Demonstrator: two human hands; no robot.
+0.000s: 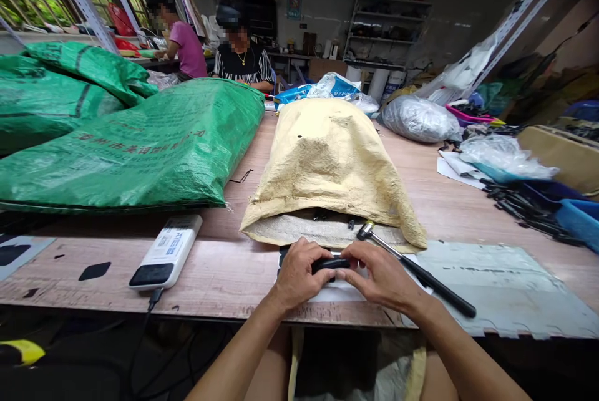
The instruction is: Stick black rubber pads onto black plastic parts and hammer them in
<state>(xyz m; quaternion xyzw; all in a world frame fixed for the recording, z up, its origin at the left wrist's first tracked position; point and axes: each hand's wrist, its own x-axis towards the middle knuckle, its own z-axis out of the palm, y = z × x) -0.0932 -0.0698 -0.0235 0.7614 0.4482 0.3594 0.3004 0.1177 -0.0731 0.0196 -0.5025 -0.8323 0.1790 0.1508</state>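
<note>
Near the table's front edge, my left hand (299,270) and my right hand (374,269) are closed on one small black part (331,263), one at each end of it. Under them lie a white sheet (339,292) and some dark pieces, partly hidden. Just beyond my hands is a cream woven sack (327,164), its open mouth facing me with small black pieces inside. A hammer (421,273) with a black handle lies to the right of my right hand, its head resting at the sack's mouth.
Green sacks (140,145) fill the left side. A white power bank (166,254) with a cable lies at front left. A grey sheet (510,289), black parts (528,211) and a blue bin (580,220) are at right. Two people (241,64) sit beyond the table.
</note>
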